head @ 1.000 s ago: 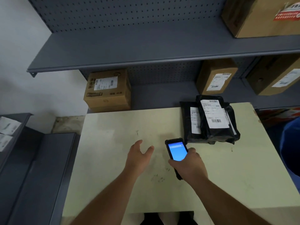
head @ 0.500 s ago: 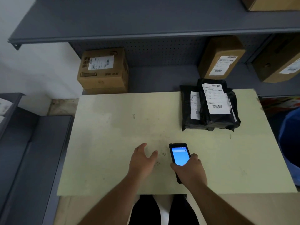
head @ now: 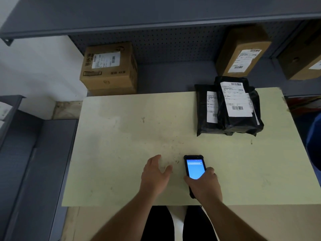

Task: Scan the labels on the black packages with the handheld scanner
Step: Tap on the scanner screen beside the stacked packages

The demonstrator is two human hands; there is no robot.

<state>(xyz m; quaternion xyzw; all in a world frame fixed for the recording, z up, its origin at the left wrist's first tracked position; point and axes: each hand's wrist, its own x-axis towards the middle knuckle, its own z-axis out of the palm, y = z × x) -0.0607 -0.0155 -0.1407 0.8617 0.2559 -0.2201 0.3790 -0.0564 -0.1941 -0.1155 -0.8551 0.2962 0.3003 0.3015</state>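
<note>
A stack of black packages (head: 231, 122) with white barcode labels lies at the far right of the pale table (head: 121, 136). The top package's label (head: 236, 100) faces up; a lower one's label (head: 212, 106) shows at its left. My right hand (head: 203, 185) grips the black handheld scanner (head: 194, 166), its blue screen lit, near the table's front edge, well short of the packages. My left hand (head: 155, 174) hovers open just left of the scanner, fingers spread, holding nothing.
Behind the table, a grey shelf carries a cardboard box (head: 107, 68) at the left and more labelled boxes (head: 243, 53) at the right. A grey unit (head: 31, 162) stands to the left. Something blue (head: 314, 143) sits at the right edge.
The view has pulled back and tilted down, so the table's front edge and my legs now show. Both hands sit nearer the front edge; the scanner stays in my right hand.
</note>
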